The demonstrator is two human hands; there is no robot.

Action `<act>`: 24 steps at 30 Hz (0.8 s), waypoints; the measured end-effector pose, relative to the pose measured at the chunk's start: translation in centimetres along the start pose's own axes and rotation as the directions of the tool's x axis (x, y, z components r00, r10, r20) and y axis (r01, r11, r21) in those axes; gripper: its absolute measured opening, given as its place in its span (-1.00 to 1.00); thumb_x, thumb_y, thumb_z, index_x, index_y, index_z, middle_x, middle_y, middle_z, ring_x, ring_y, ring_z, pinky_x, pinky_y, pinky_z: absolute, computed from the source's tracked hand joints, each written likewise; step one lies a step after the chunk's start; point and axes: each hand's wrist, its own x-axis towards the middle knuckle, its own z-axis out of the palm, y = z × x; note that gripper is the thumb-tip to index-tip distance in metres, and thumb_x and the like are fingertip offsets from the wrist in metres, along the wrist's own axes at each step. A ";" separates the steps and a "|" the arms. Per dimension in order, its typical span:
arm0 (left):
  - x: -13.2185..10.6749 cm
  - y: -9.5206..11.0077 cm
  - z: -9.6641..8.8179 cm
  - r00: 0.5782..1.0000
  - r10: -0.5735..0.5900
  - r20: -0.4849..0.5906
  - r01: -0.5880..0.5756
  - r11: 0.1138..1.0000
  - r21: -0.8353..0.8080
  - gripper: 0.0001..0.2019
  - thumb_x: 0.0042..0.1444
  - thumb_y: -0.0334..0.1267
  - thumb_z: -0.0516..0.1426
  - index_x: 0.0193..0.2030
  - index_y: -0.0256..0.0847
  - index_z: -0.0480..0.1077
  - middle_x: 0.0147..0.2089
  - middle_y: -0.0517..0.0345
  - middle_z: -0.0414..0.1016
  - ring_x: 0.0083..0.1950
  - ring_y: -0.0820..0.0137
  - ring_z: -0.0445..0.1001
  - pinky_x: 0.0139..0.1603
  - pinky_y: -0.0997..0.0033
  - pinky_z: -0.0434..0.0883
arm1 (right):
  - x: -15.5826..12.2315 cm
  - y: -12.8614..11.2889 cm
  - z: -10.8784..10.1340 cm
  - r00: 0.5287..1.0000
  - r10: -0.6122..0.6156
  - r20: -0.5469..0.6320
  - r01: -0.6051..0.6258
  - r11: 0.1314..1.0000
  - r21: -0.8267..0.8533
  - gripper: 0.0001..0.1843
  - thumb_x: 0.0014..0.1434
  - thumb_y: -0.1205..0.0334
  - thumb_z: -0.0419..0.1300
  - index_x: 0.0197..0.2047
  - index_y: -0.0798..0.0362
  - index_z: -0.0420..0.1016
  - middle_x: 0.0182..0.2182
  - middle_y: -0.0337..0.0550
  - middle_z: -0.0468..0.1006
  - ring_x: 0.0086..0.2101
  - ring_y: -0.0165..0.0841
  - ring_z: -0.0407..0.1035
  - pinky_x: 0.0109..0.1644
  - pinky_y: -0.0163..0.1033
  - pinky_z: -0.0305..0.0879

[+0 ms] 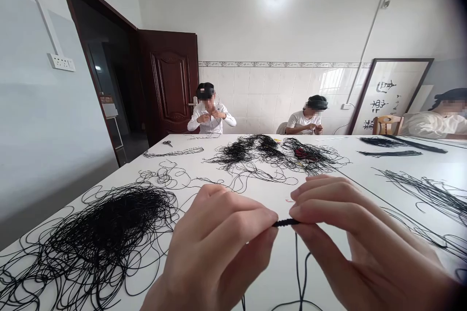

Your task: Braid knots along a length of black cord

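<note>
A short braided black cord (286, 222) is stretched level between my two hands, above the white table. Its left end is pinched between thumb and fingers of my left hand (222, 238). My right hand (353, 233) pinches the other end the same way. Only the knotted middle stretch shows; the fingertips hide both ends. Loose black strands (299, 272) hang below the hands and trail over the tabletop. To the left of my left hand lies a large tangled heap of black cord (113, 223).
More black cord heaps (251, 150) lie across the white table (255, 194), one with dark red cord (304, 154). Scissors (167, 144) rest near the far left edge. Cord bundles (390, 153) lie at right. Several people (209, 116) sit around the table. A brown door (170, 77) stands open.
</note>
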 end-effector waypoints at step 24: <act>0.5 0.5 -0.3 0.996 0.093 0.001 -0.091 0.974 0.210 -0.84 0.12 -0.58 0.14 -0.21 -0.30 0.42 -0.38 0.13 0.54 -0.43 0.42 0.41 -0.27 0.23 0.35 | 0.4 -0.4 0.1 1.000 0.027 -0.011 -0.028 0.995 -0.091 -0.89 0.16 0.47 0.17 -0.26 0.11 0.35 -0.36 -0.16 0.39 -0.26 -0.44 0.31 -0.23 -0.29 0.27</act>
